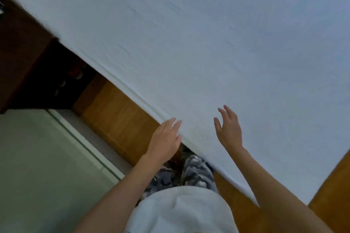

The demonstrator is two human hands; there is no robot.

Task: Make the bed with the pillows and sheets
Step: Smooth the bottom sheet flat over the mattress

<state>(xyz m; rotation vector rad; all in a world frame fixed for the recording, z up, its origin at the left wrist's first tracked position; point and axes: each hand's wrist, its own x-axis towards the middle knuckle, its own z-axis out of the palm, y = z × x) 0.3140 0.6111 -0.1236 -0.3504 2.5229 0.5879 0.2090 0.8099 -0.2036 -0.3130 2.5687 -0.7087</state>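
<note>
**A:** What's in view?

**B:** A smooth white cotton sheet (pixel 189 43) covers the whole bed, running diagonally across the frame, above a bed frame of orange-brown wood (pixel 117 117). No pillows are visible.

**A:** And the hands?

**B:** The left hand (pixel 165 138) is at the sheet's near edge, fingers straight, its grip open and empty. The right hand (pixel 229 128) is over the sheet, fingers spread and relaxed, holding nothing; whether it touches the cloth, I cannot tell.

**A:** Why there?

**B:** Probably to flatten the sheet along that edge, where faint ridges run.
</note>
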